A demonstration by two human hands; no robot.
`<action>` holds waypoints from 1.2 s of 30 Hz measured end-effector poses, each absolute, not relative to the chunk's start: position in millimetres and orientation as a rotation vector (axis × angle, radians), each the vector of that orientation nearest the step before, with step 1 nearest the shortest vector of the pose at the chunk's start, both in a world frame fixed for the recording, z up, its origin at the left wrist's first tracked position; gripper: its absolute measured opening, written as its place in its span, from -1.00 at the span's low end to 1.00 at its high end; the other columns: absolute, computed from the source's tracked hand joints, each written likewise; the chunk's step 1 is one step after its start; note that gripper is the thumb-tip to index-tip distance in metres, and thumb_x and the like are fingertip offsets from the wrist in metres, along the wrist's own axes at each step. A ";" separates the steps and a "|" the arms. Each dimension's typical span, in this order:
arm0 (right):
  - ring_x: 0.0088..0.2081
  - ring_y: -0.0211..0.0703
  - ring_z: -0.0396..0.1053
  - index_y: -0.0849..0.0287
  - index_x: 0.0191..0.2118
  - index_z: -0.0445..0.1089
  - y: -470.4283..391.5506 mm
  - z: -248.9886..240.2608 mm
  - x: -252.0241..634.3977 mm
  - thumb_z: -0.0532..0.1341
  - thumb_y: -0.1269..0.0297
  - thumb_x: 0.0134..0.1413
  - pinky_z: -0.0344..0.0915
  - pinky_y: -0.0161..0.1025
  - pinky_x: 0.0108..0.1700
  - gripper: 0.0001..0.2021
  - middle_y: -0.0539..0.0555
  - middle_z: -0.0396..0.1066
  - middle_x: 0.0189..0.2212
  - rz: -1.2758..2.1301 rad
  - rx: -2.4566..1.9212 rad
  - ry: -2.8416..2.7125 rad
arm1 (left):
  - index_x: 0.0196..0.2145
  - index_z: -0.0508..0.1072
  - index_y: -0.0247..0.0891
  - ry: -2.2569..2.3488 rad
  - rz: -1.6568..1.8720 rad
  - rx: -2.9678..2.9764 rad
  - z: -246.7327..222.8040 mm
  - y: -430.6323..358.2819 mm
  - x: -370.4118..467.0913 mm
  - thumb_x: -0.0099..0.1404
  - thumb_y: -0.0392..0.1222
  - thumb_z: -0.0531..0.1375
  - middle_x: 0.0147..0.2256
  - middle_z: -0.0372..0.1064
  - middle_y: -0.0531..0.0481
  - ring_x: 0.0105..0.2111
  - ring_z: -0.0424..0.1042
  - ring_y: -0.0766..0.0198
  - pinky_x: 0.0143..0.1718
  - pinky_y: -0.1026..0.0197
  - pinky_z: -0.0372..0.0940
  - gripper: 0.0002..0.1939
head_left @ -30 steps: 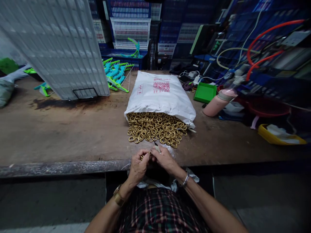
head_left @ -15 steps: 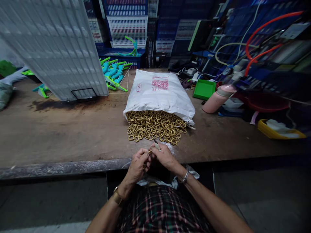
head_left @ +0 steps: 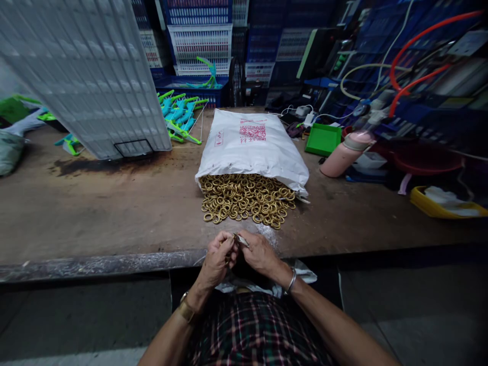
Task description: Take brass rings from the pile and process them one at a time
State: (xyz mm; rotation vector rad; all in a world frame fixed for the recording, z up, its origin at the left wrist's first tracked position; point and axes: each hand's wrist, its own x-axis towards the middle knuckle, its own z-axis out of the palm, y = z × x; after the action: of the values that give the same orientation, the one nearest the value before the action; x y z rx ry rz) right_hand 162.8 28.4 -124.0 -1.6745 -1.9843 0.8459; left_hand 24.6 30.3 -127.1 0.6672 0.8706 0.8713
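Head view: left hand (head_left: pixel 218 258) pinches something small — likely one of the rings (head_left: pixel 247 201) spilling from the sack (head_left: pixel 253 147) — right hand (head_left: pixel 262 254) grips a knife (head_left: pixel 243 241) at it; seemingly trimming, next needing a steady turn.

Round golden metal rings (head_left: pixel 244 201) look glossy; the white plastic sack (head_left: pixel 247 156) and brown wooden tabletop (head_left: pixel 125 213) look matt.

the right hand (head_left: pixel 261 254) partly hides a small pale tool (head_left: pixel 243 241) at lower centre; the upper-left ribbed panel (head_left: pixel 110 76) runs past the top edge.
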 end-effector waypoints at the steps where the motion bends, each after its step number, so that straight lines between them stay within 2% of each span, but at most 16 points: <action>1: -0.52 -0.26 0.16 0.18 -0.42 0.29 28.2 -124.0 162.6 0.00 0.48 -0.04 -0.07 -0.29 -0.44 -0.85 0.02 0.33 -0.57 0.837 -1.686 -1.995 | -0.42 0.20 -0.27 0.873 0.872 0.674 -127.4 30.0 24.4 0.13 0.03 0.21 -0.53 0.21 0.14 -0.65 0.15 0.52 -0.72 0.47 0.01 -0.66; 8: -0.51 -0.26 0.16 0.19 -0.37 0.30 29.4 -124.3 163.0 0.00 0.52 -0.11 -0.08 -0.28 -0.43 -0.80 0.02 0.34 -0.55 0.808 -1.708 -2.036 | -0.45 0.18 -0.26 0.894 0.868 0.701 -129.0 28.8 24.2 0.09 0.07 0.22 -0.56 0.20 0.15 -0.68 0.13 0.52 -0.73 0.46 0.00 -0.63; 15: -0.53 -0.28 0.17 0.19 -0.38 0.26 32.7 -122.4 167.4 -0.02 0.47 -0.02 -0.07 -0.32 -0.46 -0.85 0.01 0.32 -0.56 0.990 -1.593 -2.169 | -0.45 0.19 -0.27 0.882 0.833 0.757 -136.9 26.7 15.5 0.06 0.09 0.25 -0.58 0.22 0.15 -0.69 0.13 0.53 -0.72 0.47 -0.01 -0.60; 21: -0.45 -0.17 0.30 0.20 -0.22 0.28 42.2 -140.7 172.4 -0.03 0.44 0.02 -0.10 -0.25 -0.44 -0.78 0.11 0.43 -0.44 0.643 -1.978 -2.230 | -0.47 0.18 -0.27 0.702 0.766 0.660 -120.7 22.6 17.8 0.09 0.06 0.25 -0.59 0.21 0.13 -0.70 0.13 0.51 -0.75 0.47 -0.03 -0.62; 27: -0.35 -0.16 0.39 0.16 -0.12 0.21 72.7 -144.1 160.2 0.00 0.34 0.12 0.00 -0.27 -0.38 -0.79 0.08 0.46 -0.38 0.473 -2.069 -1.993 | -0.45 0.18 -0.29 0.782 0.883 0.464 -122.6 30.9 17.2 0.12 0.05 0.23 -0.48 0.25 0.08 -0.63 0.17 0.50 -0.73 0.47 0.02 -0.63; 32: -0.34 -0.08 0.42 0.14 -0.14 0.21 93.2 -148.0 148.0 -0.01 0.22 0.16 -0.03 -0.24 -0.41 -0.80 0.11 0.48 -0.36 0.413 -2.240 -1.934 | -0.44 0.19 -0.29 0.841 0.900 0.468 -127.3 28.7 12.1 0.12 -0.04 0.23 -0.47 0.29 0.04 -0.60 0.21 0.46 -0.72 0.46 0.03 -0.68; 36: -0.36 -0.07 0.42 0.14 -0.17 0.23 97.4 -150.0 146.0 -0.02 0.28 0.14 -0.09 -0.24 -0.44 -0.82 0.10 0.48 -0.39 0.389 -2.244 -1.942 | -0.27 0.26 -0.27 0.847 0.880 0.405 -124.8 29.4 10.3 0.04 -0.09 0.28 -0.50 0.31 0.05 -0.59 0.26 0.41 -0.73 0.45 0.03 -0.65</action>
State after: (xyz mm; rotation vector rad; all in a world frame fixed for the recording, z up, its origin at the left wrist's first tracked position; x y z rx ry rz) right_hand 146.0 97.4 -150.0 -2.2444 -1.9423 0.3892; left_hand 10.3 29.4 -124.8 0.4051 0.8468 0.8796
